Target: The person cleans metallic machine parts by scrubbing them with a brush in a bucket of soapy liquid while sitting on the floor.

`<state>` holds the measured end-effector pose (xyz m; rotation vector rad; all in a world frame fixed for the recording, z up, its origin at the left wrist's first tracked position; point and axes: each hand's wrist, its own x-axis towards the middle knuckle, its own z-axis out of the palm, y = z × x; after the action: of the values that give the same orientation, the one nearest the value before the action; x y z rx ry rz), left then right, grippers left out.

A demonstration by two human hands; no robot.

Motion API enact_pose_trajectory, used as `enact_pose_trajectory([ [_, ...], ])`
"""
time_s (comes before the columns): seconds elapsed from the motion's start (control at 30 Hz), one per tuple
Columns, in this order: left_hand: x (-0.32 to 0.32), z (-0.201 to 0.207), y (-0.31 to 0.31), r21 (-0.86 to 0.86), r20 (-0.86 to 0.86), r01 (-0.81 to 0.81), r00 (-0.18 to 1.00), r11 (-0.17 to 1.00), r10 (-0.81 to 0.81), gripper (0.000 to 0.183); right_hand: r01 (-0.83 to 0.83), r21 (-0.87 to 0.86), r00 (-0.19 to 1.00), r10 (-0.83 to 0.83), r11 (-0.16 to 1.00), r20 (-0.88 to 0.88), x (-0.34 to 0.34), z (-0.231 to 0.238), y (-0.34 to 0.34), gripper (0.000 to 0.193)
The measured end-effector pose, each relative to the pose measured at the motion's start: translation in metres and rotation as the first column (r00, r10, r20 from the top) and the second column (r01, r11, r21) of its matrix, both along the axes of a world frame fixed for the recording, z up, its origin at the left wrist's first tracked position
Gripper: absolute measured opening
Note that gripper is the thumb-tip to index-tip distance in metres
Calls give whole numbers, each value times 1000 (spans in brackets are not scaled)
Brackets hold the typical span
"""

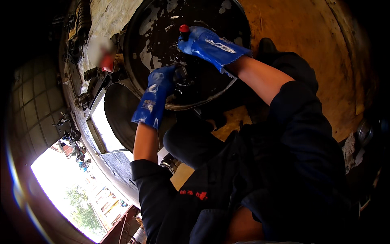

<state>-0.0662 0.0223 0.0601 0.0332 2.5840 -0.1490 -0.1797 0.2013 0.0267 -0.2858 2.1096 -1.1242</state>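
Observation:
My left hand (159,83), in a blue rubber glove, is closed round a dark metal part (181,74) that looks wet. My right hand (205,44), gloved the same way, grips a black handle with a red end (184,29). The handle's working end is hidden, so its kind cannot be told. Both hands are over a large round black basin (185,107), the right one farther away. Dark liquid with pale, foamy patches (148,24) shows inside the basin.
A dark round tub or drum (122,114) stands left of the basin. Several dark ribbed metal parts (84,99) lie farther left. Another ribbed part (170,162) is beside my left forearm. Stained yellowish-brown floor (300,24) spreads right. A bright opening (61,183) is at lower left.

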Motion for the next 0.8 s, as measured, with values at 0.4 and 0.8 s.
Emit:
enact_pose_trajectory([
  [0.4,36,-9,-40,106,-351,648,734,755,-581,33,32,-245,981,17,969,195,40,15,35,39],
  [0.8,72,-27,-50,319,47,-739,637,593,769,40,-68,-366,976,138,928,170,51,11,30,39],
])
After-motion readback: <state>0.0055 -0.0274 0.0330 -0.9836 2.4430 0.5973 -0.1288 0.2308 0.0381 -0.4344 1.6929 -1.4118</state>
